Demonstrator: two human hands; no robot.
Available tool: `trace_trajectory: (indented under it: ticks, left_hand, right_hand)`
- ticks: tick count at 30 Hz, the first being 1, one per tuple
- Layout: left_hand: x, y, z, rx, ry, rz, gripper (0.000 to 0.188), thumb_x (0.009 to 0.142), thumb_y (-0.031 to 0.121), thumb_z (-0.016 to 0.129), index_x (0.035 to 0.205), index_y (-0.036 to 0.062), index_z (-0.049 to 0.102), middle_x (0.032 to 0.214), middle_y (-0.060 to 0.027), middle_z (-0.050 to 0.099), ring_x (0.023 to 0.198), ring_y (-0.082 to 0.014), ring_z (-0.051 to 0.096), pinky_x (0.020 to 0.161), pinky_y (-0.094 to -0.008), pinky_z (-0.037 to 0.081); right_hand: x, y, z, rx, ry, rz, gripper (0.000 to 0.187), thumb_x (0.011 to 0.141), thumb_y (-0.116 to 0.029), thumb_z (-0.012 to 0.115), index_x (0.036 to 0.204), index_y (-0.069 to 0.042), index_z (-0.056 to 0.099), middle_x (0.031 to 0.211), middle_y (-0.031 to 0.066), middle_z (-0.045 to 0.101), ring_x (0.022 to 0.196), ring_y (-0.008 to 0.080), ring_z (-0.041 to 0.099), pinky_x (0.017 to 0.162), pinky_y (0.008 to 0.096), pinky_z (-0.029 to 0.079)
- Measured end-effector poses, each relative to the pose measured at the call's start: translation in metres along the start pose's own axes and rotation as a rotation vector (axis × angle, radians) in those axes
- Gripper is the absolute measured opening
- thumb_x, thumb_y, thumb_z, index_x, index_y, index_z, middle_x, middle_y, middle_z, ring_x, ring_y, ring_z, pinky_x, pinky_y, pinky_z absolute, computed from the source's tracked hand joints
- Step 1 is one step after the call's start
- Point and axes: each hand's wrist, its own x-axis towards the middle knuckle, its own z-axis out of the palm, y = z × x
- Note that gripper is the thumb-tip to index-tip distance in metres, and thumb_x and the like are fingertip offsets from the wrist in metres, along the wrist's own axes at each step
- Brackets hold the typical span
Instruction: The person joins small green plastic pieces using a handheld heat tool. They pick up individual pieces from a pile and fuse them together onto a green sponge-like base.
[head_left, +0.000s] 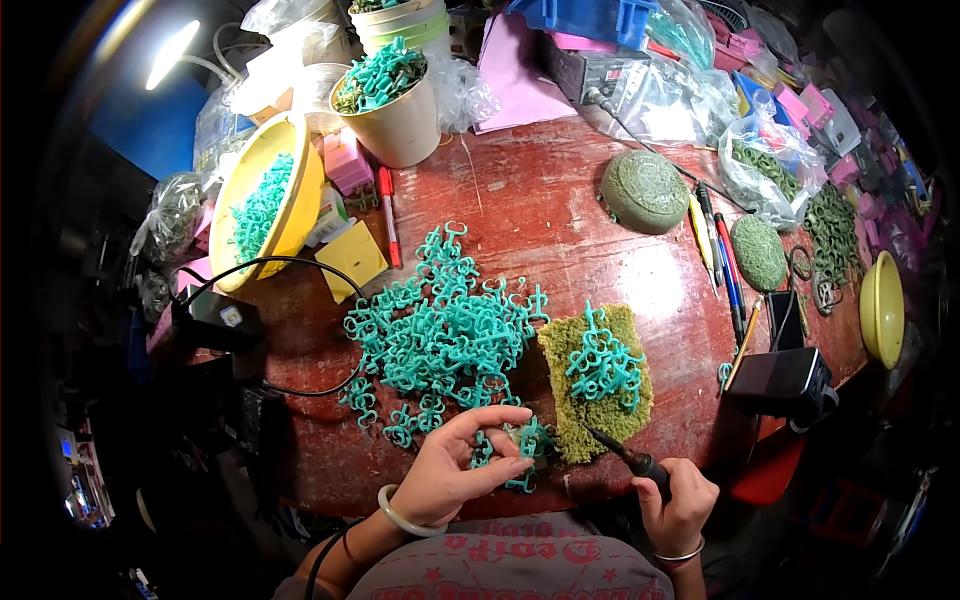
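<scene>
My left hand [455, 470] is curled with thumb and forefinger about a small teal looped piece [533, 438], at the near edge of a heap. That heap of teal looped pieces [440, 335], wax-like and tangled, lies at the middle of the table. To its right a yellow-green spongy pad [605, 420] carries a smaller cluster of teal pieces [603, 365]. My right hand [680, 497] is closed round the black handle of a soldering iron [645, 465]. Its thin dark tip points up-left over the pad's near part; whether it touches, I cannot tell.
A yellow bowl [305, 200] and a white bucket [400, 130], both with teal pieces, stand at the far left. Black cables [290, 260] run near the heap. Right lie a round green block [645, 190], pens [725, 250] and a black box [785, 380] on the red table [520, 200].
</scene>
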Motion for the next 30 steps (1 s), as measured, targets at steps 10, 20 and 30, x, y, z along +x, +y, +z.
trace_trajectory:
  ticks: [10,20,30]
  left_hand:
    - [0.0,-0.001,-0.0011,0.014,-0.014,0.021,0.052,0.084,-0.008,0.071,0.133,0.0004,0.054,0.091,-0.0033,0.062,0.068,-0.0043,0.055,0.054,-0.0178,0.042]
    - [-0.0005,0.0002,-0.0014,-0.004,-0.001,-0.014,0.051,0.086,-0.006,0.07,0.133,0.0004,0.054,0.089,-0.0019,0.061,0.065,-0.0042,0.052,0.052,-0.0191,0.039]
    - [-0.0007,-0.004,-0.0043,0.058,-0.026,0.057,0.05,0.085,-0.004,0.072,0.132,0.0015,0.055,0.087,0.0007,0.058,0.083,-0.0066,0.055,0.075,-0.0218,0.045]
  right_hand:
    - [-0.001,-0.0007,0.0002,0.026,0.004,0.014,0.039,0.085,-0.036,0.076,0.079,-0.002,0.057,0.063,0.0091,0.05,0.051,0.0281,0.053,0.045,0.0368,0.039]
    - [0.0001,-0.0012,0.0024,-0.038,-0.043,0.022,0.039,0.085,-0.035,0.076,0.079,-0.002,0.057,0.063,0.0093,0.049,0.051,0.0284,0.053,0.045,0.0366,0.038]
    - [-0.0002,-0.0024,0.0039,-0.034,-0.047,0.018,0.037,0.084,-0.033,0.077,0.08,-0.002,0.057,0.063,0.01,0.049,0.052,0.029,0.053,0.045,0.0368,0.038]
